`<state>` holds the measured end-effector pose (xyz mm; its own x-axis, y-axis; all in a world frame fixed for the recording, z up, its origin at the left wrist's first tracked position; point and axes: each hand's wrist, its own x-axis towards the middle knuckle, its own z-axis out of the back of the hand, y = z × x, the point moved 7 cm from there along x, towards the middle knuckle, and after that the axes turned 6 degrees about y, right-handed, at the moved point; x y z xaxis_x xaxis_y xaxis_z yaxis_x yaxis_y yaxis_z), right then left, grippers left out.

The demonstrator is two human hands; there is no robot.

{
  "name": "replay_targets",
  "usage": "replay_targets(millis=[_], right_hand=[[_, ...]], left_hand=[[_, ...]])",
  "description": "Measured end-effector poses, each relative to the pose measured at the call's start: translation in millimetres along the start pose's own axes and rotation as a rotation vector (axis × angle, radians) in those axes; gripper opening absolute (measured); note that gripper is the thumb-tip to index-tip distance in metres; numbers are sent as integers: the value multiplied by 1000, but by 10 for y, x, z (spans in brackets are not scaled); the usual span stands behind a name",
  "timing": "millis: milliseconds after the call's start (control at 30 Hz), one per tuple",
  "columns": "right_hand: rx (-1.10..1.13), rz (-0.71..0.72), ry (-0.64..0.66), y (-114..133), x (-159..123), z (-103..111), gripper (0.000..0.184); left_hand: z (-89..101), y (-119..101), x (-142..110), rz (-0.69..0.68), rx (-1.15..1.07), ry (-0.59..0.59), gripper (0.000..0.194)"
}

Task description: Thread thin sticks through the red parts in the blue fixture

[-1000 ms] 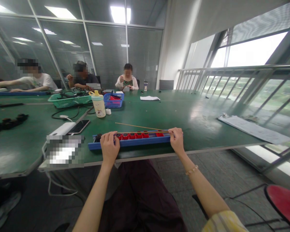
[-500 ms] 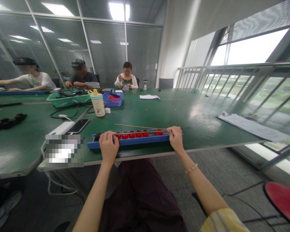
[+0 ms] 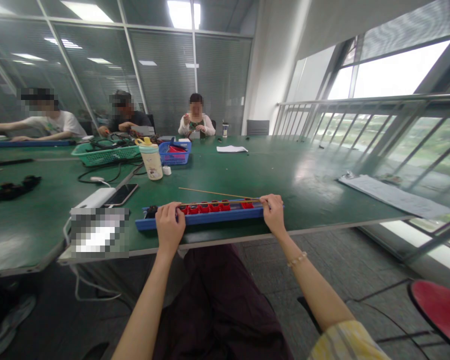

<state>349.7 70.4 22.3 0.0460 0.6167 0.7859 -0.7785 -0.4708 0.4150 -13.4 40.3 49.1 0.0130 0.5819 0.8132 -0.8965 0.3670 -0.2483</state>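
A long blue trough (image 3: 225,217) lies along the table edge in front of me. Several small red pieces with dark tops (image 3: 204,208) sit in it, and a single red piece (image 3: 246,204) stands apart towards its right end. At the left end is a black piece (image 3: 150,212). My left hand (image 3: 170,222), fingers closed, is over the trough's left part at one end of a thin tan stick (image 3: 217,202). My right hand (image 3: 273,212) pinches the stick's other end. A second thin stick (image 3: 206,192) slants behind the trough towards my right hand.
On the green table (image 3: 303,170) stand a cream bottle (image 3: 152,162), a green basket (image 3: 107,156) with cables, and a blue basket (image 3: 175,154). A phone (image 3: 123,195) lies left; a clipboard (image 3: 390,195) lies right. Several people sit across the table.
My hands keep nearly the same place over the trough, with the stick still between them. The view shifts very slightly. Across the table, one person's hand has moved.
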Motion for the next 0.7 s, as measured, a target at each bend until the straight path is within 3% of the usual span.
replay_targets(millis=[700], right_hand=[[20, -2, 44, -62, 19, -44, 26]], left_hand=[[-9, 0, -7, 27, 35, 47, 25]])
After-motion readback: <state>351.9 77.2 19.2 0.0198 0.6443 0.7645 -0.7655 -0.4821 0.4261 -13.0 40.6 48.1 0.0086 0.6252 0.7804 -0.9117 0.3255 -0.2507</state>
